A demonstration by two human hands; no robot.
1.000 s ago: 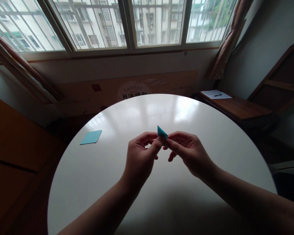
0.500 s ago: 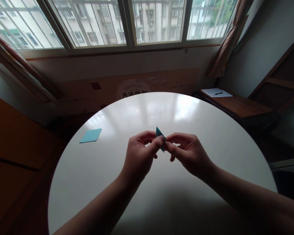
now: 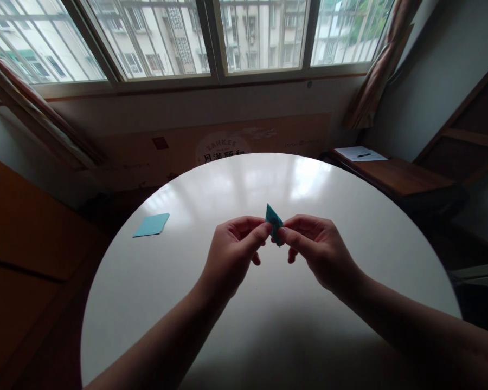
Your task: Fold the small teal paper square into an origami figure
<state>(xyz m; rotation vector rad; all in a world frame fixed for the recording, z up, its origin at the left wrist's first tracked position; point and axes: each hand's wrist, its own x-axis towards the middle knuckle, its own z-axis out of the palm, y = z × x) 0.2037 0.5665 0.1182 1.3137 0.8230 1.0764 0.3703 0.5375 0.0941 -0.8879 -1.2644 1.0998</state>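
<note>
A small piece of folded teal paper [image 3: 273,218] is held up over the white round table [image 3: 154,303], its pointed tip upward. My left hand [image 3: 238,249] pinches its left side between thumb and fingers. On the opposite side, my right hand [image 3: 317,246] grips the lower right edge the same way. The fingertips cover part of the folds. To the left on the tabletop lies a flat light-blue square of paper [image 3: 151,225], apart from both hands.
Beyond the table's right edge, a wooden chair [image 3: 423,176] carries a white sheet [image 3: 352,153] with a dark pen [image 3: 364,156] on it. An orange wooden cabinet [image 3: 20,227] stands at the left. Windows [image 3: 264,35] and curtains [image 3: 374,81] line the far wall.
The folded paper has shifted slightly right and up and turned, so more of its face shows. My right hand has moved a little right; both hands still pinch it.
</note>
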